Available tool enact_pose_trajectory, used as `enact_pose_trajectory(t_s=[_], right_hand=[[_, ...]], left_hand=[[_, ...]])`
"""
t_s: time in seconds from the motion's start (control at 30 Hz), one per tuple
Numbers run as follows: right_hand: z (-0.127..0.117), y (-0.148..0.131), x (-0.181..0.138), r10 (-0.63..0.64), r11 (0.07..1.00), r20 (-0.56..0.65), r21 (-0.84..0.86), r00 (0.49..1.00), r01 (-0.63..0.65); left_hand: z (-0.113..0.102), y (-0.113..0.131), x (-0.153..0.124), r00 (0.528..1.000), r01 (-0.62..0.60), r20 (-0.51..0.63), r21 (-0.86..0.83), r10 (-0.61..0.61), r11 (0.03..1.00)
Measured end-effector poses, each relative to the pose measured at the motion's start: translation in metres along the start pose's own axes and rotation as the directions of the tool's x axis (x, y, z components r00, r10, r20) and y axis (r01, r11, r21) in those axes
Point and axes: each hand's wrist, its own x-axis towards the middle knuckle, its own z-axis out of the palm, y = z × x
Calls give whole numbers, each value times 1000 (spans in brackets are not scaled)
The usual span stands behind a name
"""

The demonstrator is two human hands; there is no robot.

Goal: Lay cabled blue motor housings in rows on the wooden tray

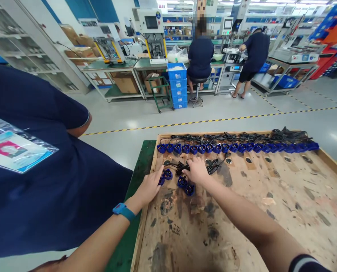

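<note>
A stained wooden tray (270, 211) lies before me. Along its far edge runs a row of several blue connectors (236, 147) with black cables (242, 136) bundled behind them. My left hand (149, 187), with a blue watch on the wrist, rests palm down at the tray's left edge, its fingertips touching a blue connector (166, 174). My right hand (197, 170) lies flat on a small bundle of black cable (214, 165), just above two more blue connectors (185, 186). Neither hand visibly grips anything.
A person in a dark blue shirt (44, 181) with a badge stands close at my left. A green table edge (134, 196) borders the tray. Across the floor with yellow-black tape (214, 121), two people work at benches; stacked blue bins (177, 85) stand there.
</note>
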Motion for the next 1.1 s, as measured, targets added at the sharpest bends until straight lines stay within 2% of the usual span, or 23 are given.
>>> enact_pose_trajectory(t_s=[0.1,0.2,0.37,0.53,0.57,0.63,0.7,0.77,0.93,1.1], right_hand=[[3,7,34,-93,995,169,-22,981,98],[6,9,55,-136,989,221,-27,966,145],[1,19,67,-109,989,93,-92,990,117],[-2,17,59,21,990,34,-138,999,-16],[-1,12,54,10,991,5,-134,1000,-9],[3,-1,46,-132,988,-50,-91,990,127],[10,-15,41,-356,934,-70,-23,932,355],[17,-27,41,-508,860,-52,21,860,509],[29,-32,53,-614,789,-53,-76,788,610],[25,-27,62,-707,696,-27,-200,707,689]], left_hand=[[-2,-4,7,1000,15,20,22,-16,1000],[-2,-5,18,999,29,27,66,-31,997],[3,-12,31,998,58,-5,15,-58,998],[0,-14,40,994,108,-9,-10,-108,994],[-2,-13,41,993,118,-6,-12,-118,993],[-6,-12,40,992,127,5,-25,-127,992],[-9,-13,37,992,123,21,-50,-122,991],[-10,-17,33,994,111,30,-80,-109,991],[-2,-29,27,992,122,-27,-122,-126,985],[7,-25,27,969,189,-133,-129,-206,973]])
